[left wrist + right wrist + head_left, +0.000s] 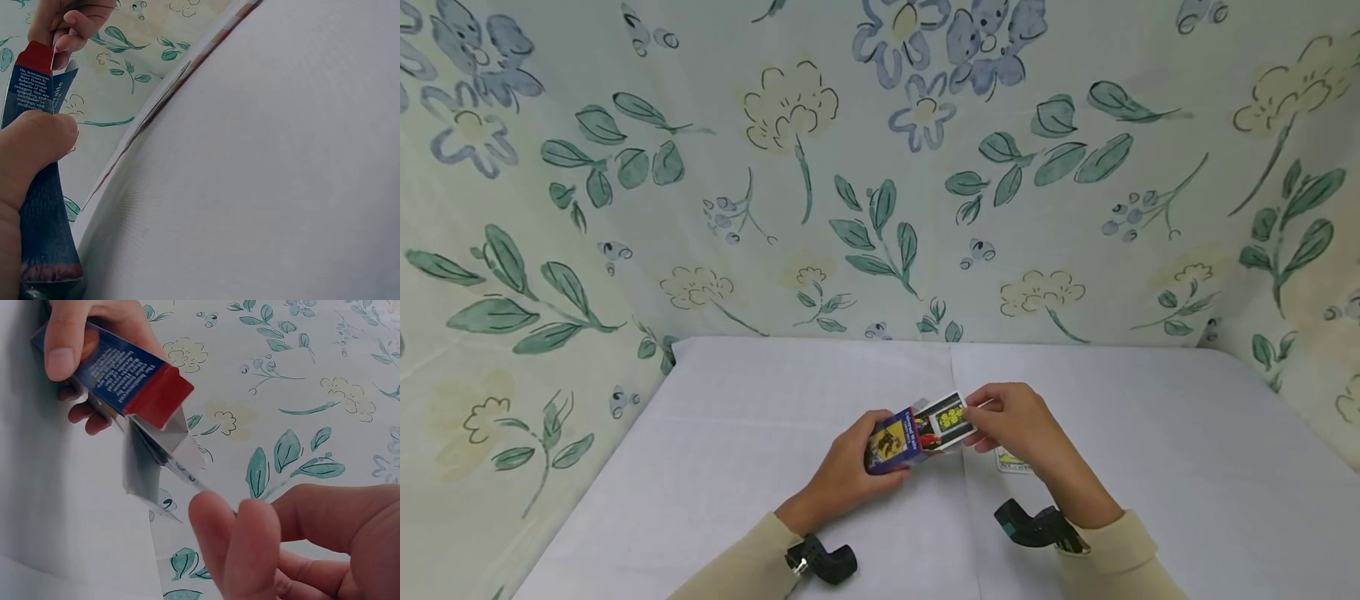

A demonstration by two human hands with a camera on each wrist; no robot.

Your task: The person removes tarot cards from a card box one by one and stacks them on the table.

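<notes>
My left hand [842,462] grips a small blue card box [891,444] with a yellow picture on its front, tilted up toward the right. Out of its open end sticks a dark card [934,432] with a white border and yellow round shapes. The thumb and fingers of my right hand [1018,421] pinch the card's outer end. Beside the card, the box's red flap [164,400] and a pale side flap [140,462] stand open in the right wrist view. White print covers the blue side [28,87] in the left wrist view.
Another card [1011,460] with yellow on it lies on the white-covered table [760,400], partly hidden behind my right hand. A flower-patterned cloth [880,250] hangs behind the table and along its sides. Black wrist cameras [829,562] sit at both cuffs.
</notes>
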